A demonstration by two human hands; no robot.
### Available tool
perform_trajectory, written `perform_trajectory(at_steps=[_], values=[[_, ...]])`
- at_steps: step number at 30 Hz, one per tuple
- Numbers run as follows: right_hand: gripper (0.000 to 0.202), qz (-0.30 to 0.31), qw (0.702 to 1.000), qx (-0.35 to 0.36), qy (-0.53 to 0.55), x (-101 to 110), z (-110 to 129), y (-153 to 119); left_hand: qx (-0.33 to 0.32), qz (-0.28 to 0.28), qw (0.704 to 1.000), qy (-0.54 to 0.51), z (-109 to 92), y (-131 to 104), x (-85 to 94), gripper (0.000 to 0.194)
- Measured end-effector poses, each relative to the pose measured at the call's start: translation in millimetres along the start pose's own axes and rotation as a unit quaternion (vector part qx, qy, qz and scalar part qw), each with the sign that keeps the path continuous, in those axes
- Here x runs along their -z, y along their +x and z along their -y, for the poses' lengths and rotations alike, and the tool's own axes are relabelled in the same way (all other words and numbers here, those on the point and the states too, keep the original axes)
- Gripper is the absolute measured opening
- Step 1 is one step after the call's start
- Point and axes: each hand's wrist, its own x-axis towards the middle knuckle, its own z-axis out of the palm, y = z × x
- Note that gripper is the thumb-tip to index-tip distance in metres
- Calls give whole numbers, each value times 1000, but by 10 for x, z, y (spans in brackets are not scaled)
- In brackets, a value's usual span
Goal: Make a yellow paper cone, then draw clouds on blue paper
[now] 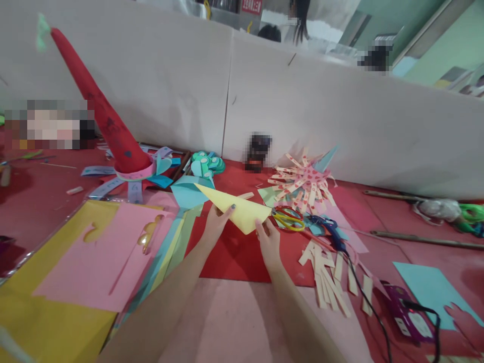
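Note:
A pale yellow paper cone [238, 207], its point toward the upper left, is held up between my two hands above a red sheet of paper [234, 259]. My left hand [218, 222] grips its left part, thumb on the near face and fingers behind. At the wider right end, my right hand [269, 236] pinches the lower edge, with some fingers hidden. Just right of the cone lie red- and yellow-handled scissors [289, 219], and a blue glue gun [330, 229] rests beyond them.
A tall red paper cone hat [109, 118] stands at the left. Pink paper with cut-outs [98, 267] lies before it. Cut paper strips [327, 282], a spiky pink paper piece [306, 179], and a purple power box [406, 312] with a black cable are on the right. A white partition [340, 111] rises behind.

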Motion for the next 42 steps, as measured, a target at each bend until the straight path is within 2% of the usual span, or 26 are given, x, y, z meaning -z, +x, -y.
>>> perform_trajectory(at_steps=[4,10,13,17,23,29,35,42], values=[[33,18,997,-27,65,-36,42,9,16,32,999,-6,-64,-61,-48,39],[35,-5,989,-65,131,-74,60,-11,26,64,997,18,-110,-161,-128,45],[34,-5,988,-67,136,-54,96,-23,32,45,998,23,-97,-181,-139,45],[34,0,991,-73,115,-28,140,-31,30,-15,999,39,-29,-164,-102,44],[35,12,982,-123,143,-57,143,-20,36,-63,995,65,68,-188,-80,39],[38,1,959,-157,235,-107,143,-12,36,-62,997,41,66,-220,-126,37],[40,-13,959,-155,237,-101,171,-19,49,-65,996,38,56,-234,-143,36],[37,34,952,-158,260,-79,139,31,72,-65,995,-27,44,-204,-108,40]])
